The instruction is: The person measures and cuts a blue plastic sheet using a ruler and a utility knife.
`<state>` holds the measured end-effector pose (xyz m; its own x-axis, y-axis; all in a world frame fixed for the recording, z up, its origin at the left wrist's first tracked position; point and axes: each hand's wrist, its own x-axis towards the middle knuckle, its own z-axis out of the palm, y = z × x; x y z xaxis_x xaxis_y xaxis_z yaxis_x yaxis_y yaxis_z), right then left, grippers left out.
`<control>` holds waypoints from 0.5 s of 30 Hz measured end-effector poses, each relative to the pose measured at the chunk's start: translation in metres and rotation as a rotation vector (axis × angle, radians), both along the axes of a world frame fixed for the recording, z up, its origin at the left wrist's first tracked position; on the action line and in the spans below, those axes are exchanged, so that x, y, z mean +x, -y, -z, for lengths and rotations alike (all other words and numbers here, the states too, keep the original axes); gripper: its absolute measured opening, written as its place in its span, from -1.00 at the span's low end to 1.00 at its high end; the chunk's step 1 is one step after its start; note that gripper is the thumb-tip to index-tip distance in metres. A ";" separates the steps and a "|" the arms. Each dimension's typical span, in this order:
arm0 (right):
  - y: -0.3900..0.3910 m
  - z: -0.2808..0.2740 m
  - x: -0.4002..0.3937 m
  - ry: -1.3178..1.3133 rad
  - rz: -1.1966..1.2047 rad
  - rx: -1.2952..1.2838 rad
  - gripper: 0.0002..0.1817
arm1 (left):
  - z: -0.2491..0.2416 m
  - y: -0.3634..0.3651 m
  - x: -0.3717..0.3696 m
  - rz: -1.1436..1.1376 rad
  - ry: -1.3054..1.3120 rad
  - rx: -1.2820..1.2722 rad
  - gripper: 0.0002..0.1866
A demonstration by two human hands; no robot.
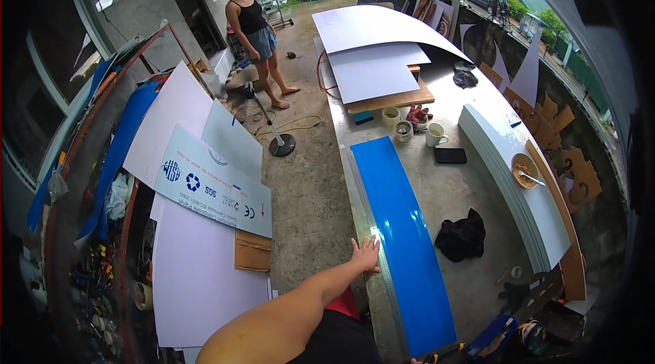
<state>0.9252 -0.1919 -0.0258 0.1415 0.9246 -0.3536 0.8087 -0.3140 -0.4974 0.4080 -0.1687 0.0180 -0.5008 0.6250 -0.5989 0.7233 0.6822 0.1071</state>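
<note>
My left hand (366, 253) lies with spread fingers on a long metal ruler (384, 270), at the left edge of a glossy blue panel strip (402, 234). The strip lies lengthwise on the grey table (471, 190), with the ruler along its left side. Only a sliver of my right hand (415, 361) shows at the bottom edge of the head view. Beside it is a yellow-and-black tool handle (432, 358); whether my fingers grip it is hidden. A crumpled black cloth (461, 235) sits to the right of the strip.
A phone (450, 156), a white mug (436, 135) and several cups stand beyond the strip. Stacked white panels (505, 180) and a bowl with a spoon (525, 171) line the right side. A person (254, 30) stands at the far left, near a floor stand (281, 144).
</note>
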 end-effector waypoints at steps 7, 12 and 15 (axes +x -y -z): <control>0.000 0.014 0.008 0.021 0.021 -0.032 -0.64 | -0.001 0.000 -0.001 0.007 0.003 -0.013 0.41; 0.002 0.019 0.010 -0.005 0.010 0.037 -0.63 | 0.004 0.001 -0.001 0.007 -0.002 -0.003 0.43; 0.001 0.023 0.012 0.020 0.017 0.021 -0.60 | 0.005 0.001 -0.001 0.010 -0.002 -0.004 0.43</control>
<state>0.9376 -0.1931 -0.0488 0.1645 0.9291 -0.3313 0.8132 -0.3179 -0.4876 0.4068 -0.1699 0.0126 -0.4957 0.6276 -0.6004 0.7301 0.6755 0.1034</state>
